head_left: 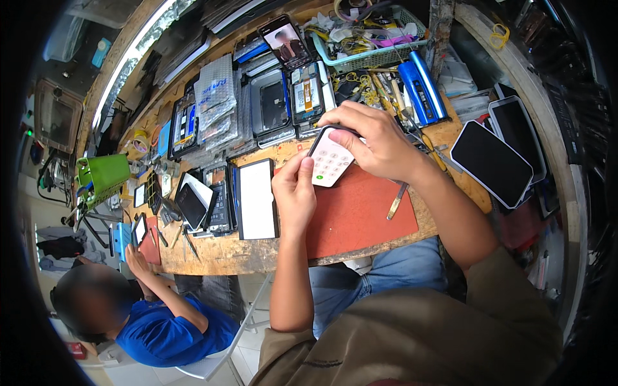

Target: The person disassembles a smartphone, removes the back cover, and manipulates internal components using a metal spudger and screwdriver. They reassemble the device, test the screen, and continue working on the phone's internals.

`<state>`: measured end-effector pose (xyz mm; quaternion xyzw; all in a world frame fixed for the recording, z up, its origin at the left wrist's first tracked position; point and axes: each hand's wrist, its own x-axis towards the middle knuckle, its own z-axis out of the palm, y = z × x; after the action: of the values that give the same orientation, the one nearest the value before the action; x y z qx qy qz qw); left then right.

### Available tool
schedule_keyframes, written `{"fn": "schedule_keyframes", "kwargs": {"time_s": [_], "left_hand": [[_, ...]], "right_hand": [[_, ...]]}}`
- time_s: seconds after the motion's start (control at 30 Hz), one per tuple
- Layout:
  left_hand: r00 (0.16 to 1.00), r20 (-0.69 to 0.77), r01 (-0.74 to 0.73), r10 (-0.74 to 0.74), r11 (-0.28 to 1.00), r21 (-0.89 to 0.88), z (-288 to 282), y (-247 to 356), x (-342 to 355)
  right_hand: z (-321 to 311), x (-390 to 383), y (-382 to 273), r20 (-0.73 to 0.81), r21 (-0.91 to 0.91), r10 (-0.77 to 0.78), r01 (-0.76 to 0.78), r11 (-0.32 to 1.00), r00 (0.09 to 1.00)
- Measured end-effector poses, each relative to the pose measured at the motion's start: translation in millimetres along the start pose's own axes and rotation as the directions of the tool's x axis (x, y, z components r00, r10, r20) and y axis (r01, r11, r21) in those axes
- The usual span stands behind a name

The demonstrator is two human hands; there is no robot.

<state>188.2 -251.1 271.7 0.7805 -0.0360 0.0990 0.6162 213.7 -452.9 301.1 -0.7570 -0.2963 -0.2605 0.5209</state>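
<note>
A smartphone (330, 163) with a lit dial keypad is held up over a reddish mat (360, 215). My left hand (295, 190) grips its lower left edge, the thumb along the side of the screen. Around the top and right edge wraps my right hand (373, 138), its thumb lying on the upper part of the screen. The backs of the fingers behind the phone are hidden. To the right on the mat's edge lies a small metal blade tool (397, 202). Left of the mat is a white panel with a dark frame (257, 199).
Opened devices (306, 96) and bubble-wrapped parts (215, 96) line the back of the bench. A green basket (370, 59) of odds and ends stands behind, near a blue cylinder device (421, 90). Tablets (492, 164) lie at right. A co-worker in a blue shirt (170, 331) sits at left.
</note>
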Motion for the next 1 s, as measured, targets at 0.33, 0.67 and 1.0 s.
{"fn": "schedule_keyframes", "kwargs": {"time_s": [0.33, 0.67, 1.0], "left_hand": [[0.945, 0.114, -0.322, 0.308, 0.805, 0.498, -38.7, 0.3, -11.6], [0.984, -0.149, -0.064, 0.095, 0.977, 0.202, -30.4, -30.7, -34.9], [0.953, -0.205, -0.157, 0.222, 0.943, 0.293, -21.0, -33.9, -41.0]], "right_hand": [[2.7, -12.1, 11.5, 0.377, -0.083, 0.201, -0.184, 0.979, 0.904], [7.8, -14.5, 3.5, 0.436, -0.093, 0.182, -0.157, 0.983, 0.881], [30.5, -11.9, -3.9, 0.413, -0.151, 0.059, 0.004, 0.989, 0.909]]}}
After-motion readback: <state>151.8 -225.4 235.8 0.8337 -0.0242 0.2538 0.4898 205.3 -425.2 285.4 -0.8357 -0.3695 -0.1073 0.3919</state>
